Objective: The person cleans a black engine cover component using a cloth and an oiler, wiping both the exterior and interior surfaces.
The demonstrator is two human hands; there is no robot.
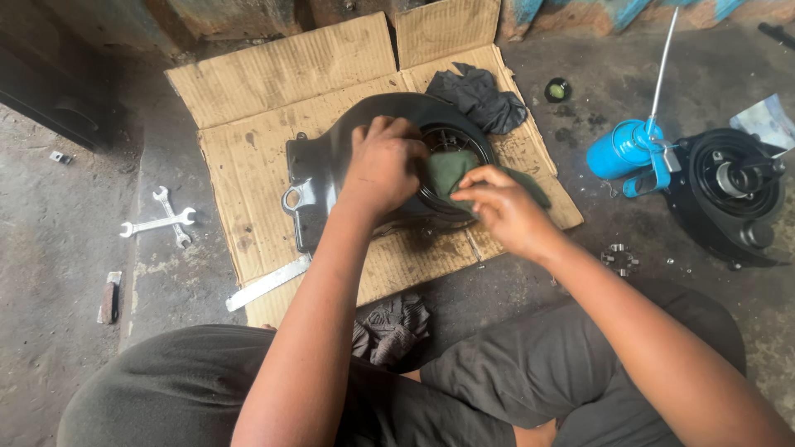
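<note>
Green rag [448, 170] in black housing [331, 165], both hands [383, 162] gripping

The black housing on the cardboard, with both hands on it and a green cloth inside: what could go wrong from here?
1. The green cloth is pressed into the round opening of the black housing; it may snag on the inner ribs.
2. The left hand steadies the housing only from above, so it might slide on the cardboard.
3. The right hand works near the rim, where fingers could get pinched or scraped.
</note>
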